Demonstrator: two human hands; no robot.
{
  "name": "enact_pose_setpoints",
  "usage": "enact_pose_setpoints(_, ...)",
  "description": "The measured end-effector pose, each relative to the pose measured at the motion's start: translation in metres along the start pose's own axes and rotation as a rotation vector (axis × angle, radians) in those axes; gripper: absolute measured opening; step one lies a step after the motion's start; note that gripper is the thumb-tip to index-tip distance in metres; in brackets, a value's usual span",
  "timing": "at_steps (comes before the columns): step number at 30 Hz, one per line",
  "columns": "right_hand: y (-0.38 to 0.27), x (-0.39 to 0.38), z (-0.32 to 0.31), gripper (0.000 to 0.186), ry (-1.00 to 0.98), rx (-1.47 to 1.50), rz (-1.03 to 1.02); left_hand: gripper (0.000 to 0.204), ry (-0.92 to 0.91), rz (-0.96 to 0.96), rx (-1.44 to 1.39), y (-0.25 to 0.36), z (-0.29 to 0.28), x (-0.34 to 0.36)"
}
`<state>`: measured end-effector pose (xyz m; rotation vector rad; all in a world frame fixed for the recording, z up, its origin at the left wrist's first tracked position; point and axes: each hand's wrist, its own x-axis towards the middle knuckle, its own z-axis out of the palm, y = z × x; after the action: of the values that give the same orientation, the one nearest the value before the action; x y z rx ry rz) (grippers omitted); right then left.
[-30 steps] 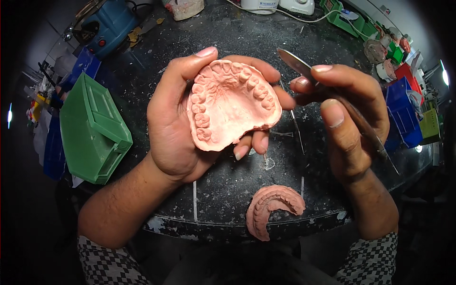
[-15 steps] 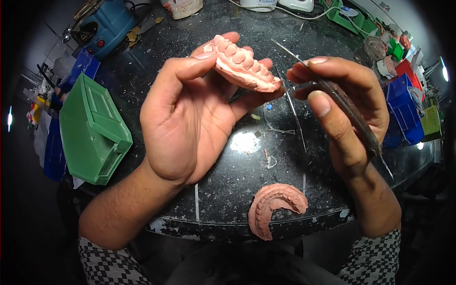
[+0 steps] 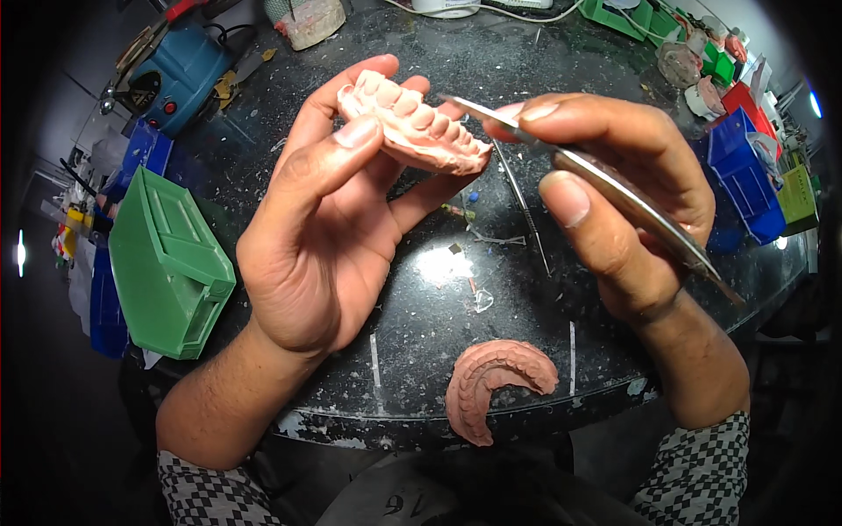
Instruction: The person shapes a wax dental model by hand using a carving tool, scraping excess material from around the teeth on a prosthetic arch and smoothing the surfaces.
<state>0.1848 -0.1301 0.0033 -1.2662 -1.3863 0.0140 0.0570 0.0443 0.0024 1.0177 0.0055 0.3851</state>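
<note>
Between the thumb and fingers of my left hand [image 3: 320,210] is a pink plaster dental model [image 3: 412,123], tilted with its row of teeth facing up and to the right. My right hand [image 3: 623,193] is closed round a slim metal carving knife [image 3: 614,180]; its flat blade points left, with the tip close to the model's teeth. Whether the tip touches them I cannot tell. A second pink dental model [image 3: 491,386], horseshoe-shaped, lies on the dark bench near its front edge. Behind my hands a thin metal probe [image 3: 524,210] rests on the bench.
A green plastic bin [image 3: 171,272] leans at the left, with a blue machine [image 3: 171,79] beyond it. Blue bins [image 3: 745,180] and a red one stand at the right. A plaster block [image 3: 314,22] sits at the back. Small scraps [image 3: 481,300] litter the dark bench [image 3: 421,368].
The left hand and dental model have shifted slightly left. My right hand has brought the knife left and turned it, its blade now nearer the model's teeth. The view has shifted a little.
</note>
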Motion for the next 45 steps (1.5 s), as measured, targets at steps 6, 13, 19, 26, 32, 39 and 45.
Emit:
enact_pose_setpoints(6,-0.003,0.001,0.000,0.029,-0.004,-0.048,-0.054,0.069,-0.022,0.089,0.146,-0.002,0.006,-0.002)
enact_pose_setpoints(13,-0.006,0.000,0.002,0.026,-0.058,-0.023,-0.037,0.069,-0.009,0.195,0.191,-0.006,0.008,-0.002)
enact_pose_setpoints(19,-0.004,-0.002,0.004,0.026,-0.013,0.007,-0.082,0.062,-0.017,0.180,0.225,-0.004,0.001,-0.006)
enact_pose_setpoints(26,0.000,-0.001,0.003,0.026,-0.047,-0.017,-0.139,0.059,-0.011,0.152,0.194,-0.004,0.002,-0.008)
enact_pose_setpoints(32,0.008,-0.006,0.002,0.026,-0.007,0.022,-0.126,0.059,-0.021,0.133,0.190,-0.004,0.003,-0.008)
enact_pose_setpoints(39,-0.004,0.001,0.002,0.025,-0.060,-0.034,-0.079,0.058,-0.011,0.121,0.170,-0.004,0.001,-0.008)
enact_pose_setpoints(45,-0.008,0.002,0.003,0.028,0.035,0.052,0.036,0.056,0.086,0.122,0.237,-0.004,0.002,-0.005)
